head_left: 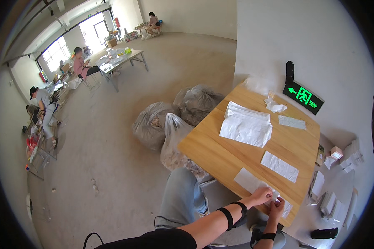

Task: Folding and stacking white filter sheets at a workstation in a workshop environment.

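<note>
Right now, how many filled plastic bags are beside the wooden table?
3 visible: a left bag, a front bag nearest the person's knee, and a rear bag. Others may be hidden behind them.

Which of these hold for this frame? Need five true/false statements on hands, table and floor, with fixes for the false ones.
1. The left hand and right hand are close together at a white sheet on the wooden table. True.
2. The stack on the table is black. False: the stack of sheets is white.
3. Filled plastic bags stand on the floor left of the table. True.
4. The green sign's arrow points right. False: on the green sign it points left in the picture.
5. The right hand is lifting the separate sheet between the stack and the hands. False: the separate sheet lies on the table, untouched.
</note>
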{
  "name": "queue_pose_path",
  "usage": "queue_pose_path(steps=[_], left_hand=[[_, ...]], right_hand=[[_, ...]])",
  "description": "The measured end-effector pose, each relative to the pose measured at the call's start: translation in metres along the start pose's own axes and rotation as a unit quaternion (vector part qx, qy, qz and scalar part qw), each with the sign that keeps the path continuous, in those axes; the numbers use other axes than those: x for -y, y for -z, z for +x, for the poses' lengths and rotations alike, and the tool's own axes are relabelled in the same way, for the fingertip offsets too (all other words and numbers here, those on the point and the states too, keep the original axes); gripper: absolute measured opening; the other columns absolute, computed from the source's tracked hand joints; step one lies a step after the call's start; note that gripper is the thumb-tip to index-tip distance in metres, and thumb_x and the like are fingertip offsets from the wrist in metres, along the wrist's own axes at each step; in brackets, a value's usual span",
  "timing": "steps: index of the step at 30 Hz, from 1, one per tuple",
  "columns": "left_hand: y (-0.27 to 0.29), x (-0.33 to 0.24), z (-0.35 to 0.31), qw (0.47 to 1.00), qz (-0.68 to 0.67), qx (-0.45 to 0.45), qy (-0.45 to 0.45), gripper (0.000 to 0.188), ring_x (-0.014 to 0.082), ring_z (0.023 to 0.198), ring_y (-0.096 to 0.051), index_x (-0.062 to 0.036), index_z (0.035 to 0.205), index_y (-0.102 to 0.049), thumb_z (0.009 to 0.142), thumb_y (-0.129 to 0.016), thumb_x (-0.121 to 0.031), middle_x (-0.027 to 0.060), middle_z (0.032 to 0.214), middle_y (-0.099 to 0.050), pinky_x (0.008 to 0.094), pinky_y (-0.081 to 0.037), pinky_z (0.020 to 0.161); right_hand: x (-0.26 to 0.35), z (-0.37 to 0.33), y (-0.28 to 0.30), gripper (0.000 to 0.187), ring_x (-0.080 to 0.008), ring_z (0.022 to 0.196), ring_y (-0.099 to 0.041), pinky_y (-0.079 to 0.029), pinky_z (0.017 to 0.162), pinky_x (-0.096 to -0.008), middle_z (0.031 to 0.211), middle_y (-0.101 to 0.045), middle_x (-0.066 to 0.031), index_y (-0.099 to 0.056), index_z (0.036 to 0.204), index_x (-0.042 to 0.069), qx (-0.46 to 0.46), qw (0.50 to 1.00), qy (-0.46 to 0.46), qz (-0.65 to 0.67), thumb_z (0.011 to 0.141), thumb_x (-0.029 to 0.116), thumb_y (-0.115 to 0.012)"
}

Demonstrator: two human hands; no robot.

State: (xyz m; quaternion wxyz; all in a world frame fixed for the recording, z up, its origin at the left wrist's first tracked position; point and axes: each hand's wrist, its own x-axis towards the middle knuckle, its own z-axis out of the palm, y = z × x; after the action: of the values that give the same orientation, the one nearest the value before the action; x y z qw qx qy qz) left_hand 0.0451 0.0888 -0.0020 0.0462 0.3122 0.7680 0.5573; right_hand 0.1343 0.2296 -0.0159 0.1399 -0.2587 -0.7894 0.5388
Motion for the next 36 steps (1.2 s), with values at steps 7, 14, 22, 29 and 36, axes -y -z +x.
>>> queue_pose_path(steps=[7, 14, 22, 29, 36], left_hand=[[-0.002, 0.004, 0.001, 1.000, -0.002, -0.014, 0.007, 0.011, 0.0303, 0.078, -0.062, -0.0010, 0.075, -0.061, 0.075, -0.067, -0.010, 0.0125, 0.083, -0.064, 0.0397, -0.049, 0.069], [-0.002, 0.006, 0.000, 0.999, -0.019, -0.040, -0.010, 0.009, 0.0317, 0.077, -0.061, -0.0021, 0.071, -0.060, 0.073, -0.065, -0.010, 0.0128, 0.078, -0.063, 0.0407, -0.048, 0.068], [-0.004, 0.006, -0.001, 0.999, -0.015, -0.034, -0.007, 0.010, 0.0318, 0.076, -0.061, -0.0020, 0.071, -0.060, 0.074, -0.065, -0.010, 0.0132, 0.078, -0.063, 0.0400, -0.048, 0.068], [-0.004, 0.010, 0.000, 1.000, 0.006, -0.007, 0.003, 0.011, 0.0312, 0.080, -0.062, -0.0014, 0.076, -0.061, 0.075, -0.067, -0.010, 0.0129, 0.084, -0.064, 0.0401, -0.050, 0.070], [-0.006, 0.009, 0.003, 1.000, -0.004, -0.018, -0.015, 0.011, 0.0305, 0.079, -0.062, -0.0014, 0.077, -0.061, 0.075, -0.067, -0.010, 0.0126, 0.084, -0.064, 0.0398, -0.050, 0.069]], right_hand=[[-0.001, 0.004, -0.004, 0.033, -0.0068, 0.050, -0.044, -0.035, 0.043, -0.0216, 0.064, -0.049, 0.0017, -0.051, 0.111, 0.002, 0.003, 0.999, -0.007, 0.032, 0.080, 0.001, -0.063], [-0.003, 0.004, -0.005, 0.033, -0.0064, 0.050, -0.045, -0.034, 0.043, -0.0215, 0.064, -0.049, 0.0016, -0.051, 0.111, 0.002, 0.001, 1.000, 0.006, 0.027, 0.080, 0.001, -0.062], [-0.012, 0.006, -0.003, 0.033, -0.0065, 0.050, -0.044, -0.034, 0.044, -0.0214, 0.064, -0.048, 0.0018, -0.052, 0.111, 0.002, -0.002, 1.000, 0.011, 0.016, 0.079, 0.001, -0.062], [-0.019, 0.008, -0.004, 0.033, -0.0068, 0.050, -0.045, -0.034, 0.043, -0.0218, 0.065, -0.049, 0.0010, -0.052, 0.111, 0.001, -0.005, 1.000, 0.010, 0.016, 0.079, 0.002, -0.062], [-0.027, 0.013, 0.000, 0.033, -0.0068, 0.050, -0.045, -0.035, 0.043, -0.0218, 0.065, -0.050, 0.0005, -0.051, 0.111, 0.001, -0.005, 0.999, 0.032, -0.007, 0.079, 0.001, -0.063]])
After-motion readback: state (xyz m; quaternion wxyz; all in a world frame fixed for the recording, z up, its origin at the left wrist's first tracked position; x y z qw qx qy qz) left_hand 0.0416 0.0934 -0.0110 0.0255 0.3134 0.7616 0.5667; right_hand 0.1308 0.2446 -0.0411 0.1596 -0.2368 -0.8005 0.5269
